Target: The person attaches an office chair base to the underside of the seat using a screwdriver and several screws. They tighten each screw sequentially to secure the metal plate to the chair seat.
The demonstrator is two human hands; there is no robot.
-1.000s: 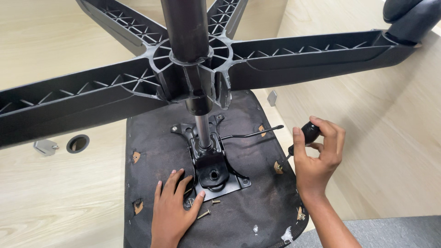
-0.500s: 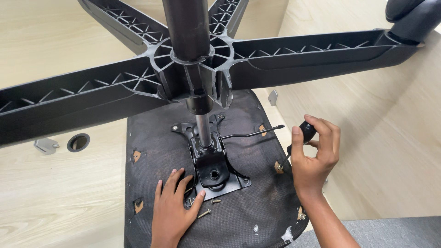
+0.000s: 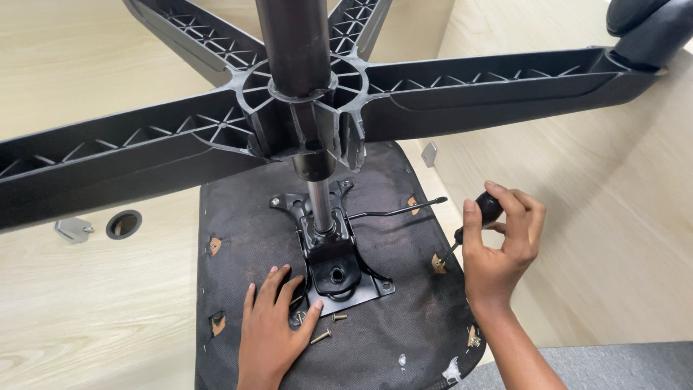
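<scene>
An office chair lies upside down; its black star base (image 3: pixel 404 94) and gas column (image 3: pixel 317 195) rise toward me. My left hand (image 3: pixel 271 328) rests flat on the black seat underside (image 3: pixel 245 245), fingers touching the corner of the black metal mounting plate (image 3: pixel 336 278). Loose brass screws (image 3: pixel 321 336) lie beside those fingers. My right hand (image 3: pixel 502 245) grips a screwdriver (image 3: pixel 476 220) by its black handle, tip down at a hole near the seat's right edge (image 3: pixel 438 263). A thin black lever (image 3: pixel 397 211) sticks out from the mechanism toward that hand.
The seat sits on a light wooden surface with a round cable hole (image 3: pixel 123 224) and a metal bracket (image 3: pixel 72 230) at left. A second bracket (image 3: pixel 429 153) lies behind the seat. A wooden panel (image 3: pixel 599 217) stands at right, and grey carpet (image 3: pixel 613 365) shows at bottom right.
My right hand has turned slightly on the screwdriver handle, staying in the same place. My left hand has stayed on the seat by the plate.
</scene>
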